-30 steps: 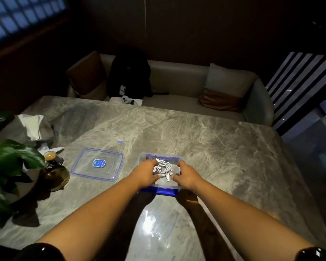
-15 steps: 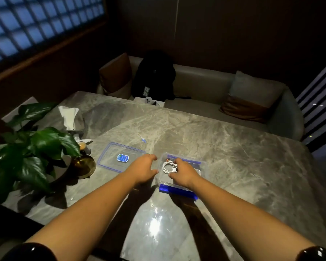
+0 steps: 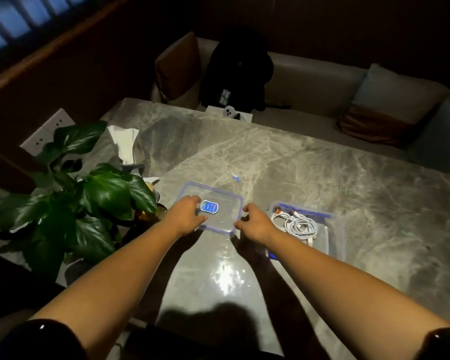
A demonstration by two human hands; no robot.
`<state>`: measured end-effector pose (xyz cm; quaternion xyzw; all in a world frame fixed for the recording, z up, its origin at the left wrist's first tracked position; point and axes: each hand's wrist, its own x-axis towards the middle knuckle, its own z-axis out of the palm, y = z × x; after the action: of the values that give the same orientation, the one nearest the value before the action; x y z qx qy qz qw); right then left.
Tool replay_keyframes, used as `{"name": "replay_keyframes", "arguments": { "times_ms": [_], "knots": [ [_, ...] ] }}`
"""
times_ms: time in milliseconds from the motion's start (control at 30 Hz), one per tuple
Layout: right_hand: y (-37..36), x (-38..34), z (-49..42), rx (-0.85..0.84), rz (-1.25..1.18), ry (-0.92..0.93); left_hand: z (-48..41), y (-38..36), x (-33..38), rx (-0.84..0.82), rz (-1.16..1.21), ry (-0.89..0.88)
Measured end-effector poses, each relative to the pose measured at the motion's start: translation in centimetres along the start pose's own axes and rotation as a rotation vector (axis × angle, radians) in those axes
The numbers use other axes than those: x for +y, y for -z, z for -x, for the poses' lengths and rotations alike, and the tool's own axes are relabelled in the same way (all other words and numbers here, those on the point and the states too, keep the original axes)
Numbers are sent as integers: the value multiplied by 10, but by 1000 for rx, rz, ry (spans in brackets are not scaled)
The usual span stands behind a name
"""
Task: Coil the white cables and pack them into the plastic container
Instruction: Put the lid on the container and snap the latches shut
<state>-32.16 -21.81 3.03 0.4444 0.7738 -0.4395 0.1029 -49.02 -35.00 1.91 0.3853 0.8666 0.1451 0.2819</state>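
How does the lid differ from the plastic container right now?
The lid is flat and bears a blue label; the plastic container is a deeper tub. The container holds coiled white cables; the lid holds nothing. The left hand and right hand hold the lid, not the container. Both are clear with blue trim.

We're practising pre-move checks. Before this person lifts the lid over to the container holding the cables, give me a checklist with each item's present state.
1. White cables lie coiled inside the plastic container: ok.
2. No cable hangs over the container's rim: cannot tell, because the right forearm hides the near corner.
3. Left hand grips the lid at its left edge: ok.
4. Right hand holds the lid's right edge: cannot tell, because its fingers curl at the edge but no grip shows.
5. Plant leaves are clear of the lid: ok.
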Motion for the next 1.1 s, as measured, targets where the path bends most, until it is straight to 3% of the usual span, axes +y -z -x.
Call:
{"name": "replay_keyframes", "arguments": {
  "times_ms": [267, 600, 867, 1100],
  "knots": [
    [-23, -6, -16, 85, -169, -178, -34, 2, -38, 47, 34, 57],
    [-34, -15, -24, 121, -308, -179, -46, -1, -39, 98, 90, 98],
    [-8, -13, -9, 214, -369, -70, -42, 9, -22, 198, 296, 118],
    [33, 8, 9, 398, -359, 42, -29, 17, 14, 290, 350, 92]
  ]
}}
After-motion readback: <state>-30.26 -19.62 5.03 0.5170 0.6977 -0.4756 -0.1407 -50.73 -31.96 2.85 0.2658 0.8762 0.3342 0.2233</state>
